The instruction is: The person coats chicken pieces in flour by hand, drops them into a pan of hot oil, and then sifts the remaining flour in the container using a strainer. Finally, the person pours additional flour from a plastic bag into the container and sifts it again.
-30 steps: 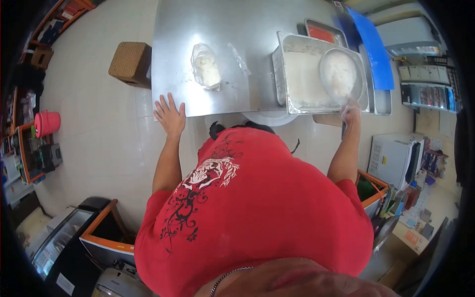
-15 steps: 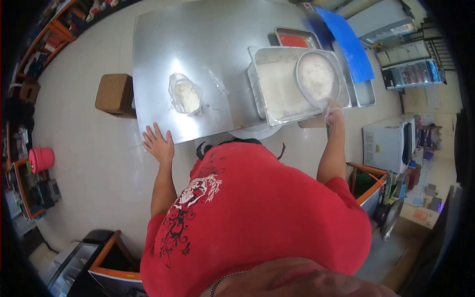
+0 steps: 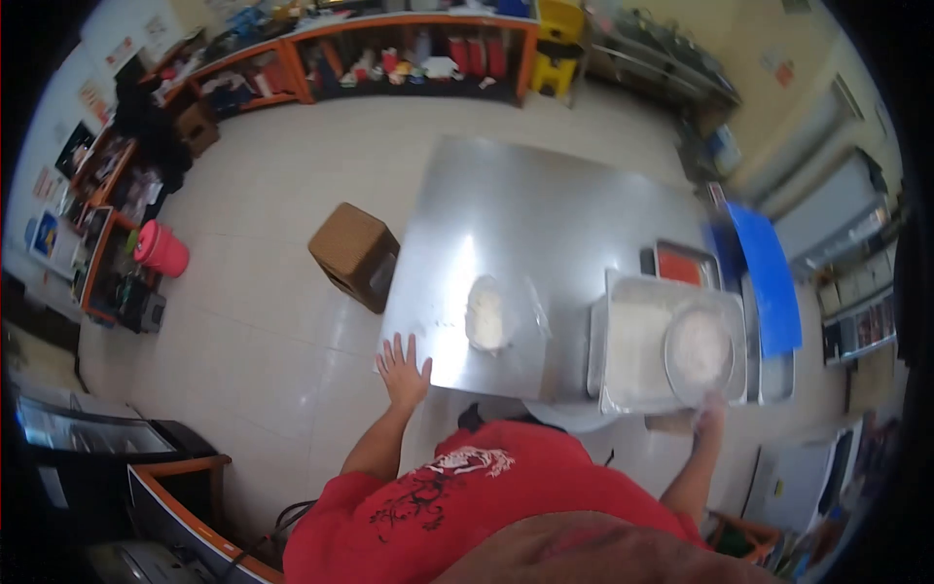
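My left hand [image 3: 403, 374] rests with fingers spread at the near left corner of the steel table [image 3: 545, 200]. To its right lies an opened clear plastic bag of white powder or dough-like stuff [image 3: 485, 319]. My right hand [image 3: 711, 412], in what looks like a thin clear glove, is closed on the near edge of a round sieve [image 3: 668, 358] with pale powder in it. Below the sieve is a deep metal pan [image 3: 637, 406] whose inside is coated with white powder. Motion blur softens my right fingers.
Behind the pan sits a smaller tray [image 3: 715, 263] with something orange-red. A blue sheet [image 3: 764, 277] stands along the right side, above another metal tray [image 3: 776, 382]. A brown woven stool [image 3: 352, 251] is left of the table. Under the near edge shows a white basin [image 3: 569, 419].
My head view has lifted, bringing in the far shelves, so the table appears lower and further right. Both hands keep their places; the right still holds the sieve over the pan.
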The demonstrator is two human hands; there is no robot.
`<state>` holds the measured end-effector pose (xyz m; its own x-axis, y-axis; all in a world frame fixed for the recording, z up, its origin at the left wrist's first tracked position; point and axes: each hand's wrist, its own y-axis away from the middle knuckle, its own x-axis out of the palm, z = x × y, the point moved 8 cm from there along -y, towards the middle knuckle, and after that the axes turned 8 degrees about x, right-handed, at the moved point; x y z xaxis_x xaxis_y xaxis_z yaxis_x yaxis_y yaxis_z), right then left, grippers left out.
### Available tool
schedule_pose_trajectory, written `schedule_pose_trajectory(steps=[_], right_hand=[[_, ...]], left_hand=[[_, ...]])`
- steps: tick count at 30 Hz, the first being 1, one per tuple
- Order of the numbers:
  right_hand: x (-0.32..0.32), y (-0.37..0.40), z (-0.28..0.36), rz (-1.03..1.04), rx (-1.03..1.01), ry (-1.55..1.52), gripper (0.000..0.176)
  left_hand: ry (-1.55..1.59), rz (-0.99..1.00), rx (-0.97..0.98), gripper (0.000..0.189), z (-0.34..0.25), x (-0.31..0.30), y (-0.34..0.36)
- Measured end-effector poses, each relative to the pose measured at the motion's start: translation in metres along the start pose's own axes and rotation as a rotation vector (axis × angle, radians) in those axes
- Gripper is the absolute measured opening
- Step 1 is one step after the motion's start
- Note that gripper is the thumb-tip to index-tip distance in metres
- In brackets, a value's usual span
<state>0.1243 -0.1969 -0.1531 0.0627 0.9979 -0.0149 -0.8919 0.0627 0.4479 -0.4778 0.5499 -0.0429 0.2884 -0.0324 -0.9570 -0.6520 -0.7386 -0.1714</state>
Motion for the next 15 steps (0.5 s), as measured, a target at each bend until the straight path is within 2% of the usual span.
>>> schedule_pose_trajectory(steps=[2,3,4,6,7,10,12,14,15], right_hand=[[0.026,0.065,0.056,-0.136,0.234,0.193,0.017],[0.038,0.081,0.061,-0.164,0.191,0.024,0.006],[0.049,0.095,0.065,-0.185,0.142,-0.144,0.009],[0.070,0.113,0.075,-0.154,0.184,0.097,0.010],[0.076,0.116,0.080,-0.147,0.205,0.216,0.012],[0.031,0.061,0.064,-0.190,0.278,0.185,0.009],[0.039,0.056,0.057,-0.040,0.228,0.154,0.011],[0.038,0.067,0.060,-0.058,0.201,0.351,0.015],[0.041,0.070,0.065,-0.145,0.201,0.561,0.016]], left_hand=[[0.019,0.001,-0.014,0.068,0.003,-0.003,-0.002],[0.035,0.010,-0.017,0.068,0.001,-0.002,0.001],[0.039,-0.014,-0.012,0.068,0.000,-0.003,0.000],[0.043,-0.051,0.006,0.067,-0.001,-0.007,0.001],[0.040,-0.034,-0.007,0.067,0.001,-0.004,0.003],[0.044,-0.014,-0.025,0.067,0.003,0.000,-0.003],[0.053,-0.010,-0.026,0.067,0.002,-0.001,0.001],[0.047,-0.014,-0.025,0.068,0.000,-0.004,-0.001],[0.039,-0.019,-0.022,0.068,0.000,-0.003,-0.003]])
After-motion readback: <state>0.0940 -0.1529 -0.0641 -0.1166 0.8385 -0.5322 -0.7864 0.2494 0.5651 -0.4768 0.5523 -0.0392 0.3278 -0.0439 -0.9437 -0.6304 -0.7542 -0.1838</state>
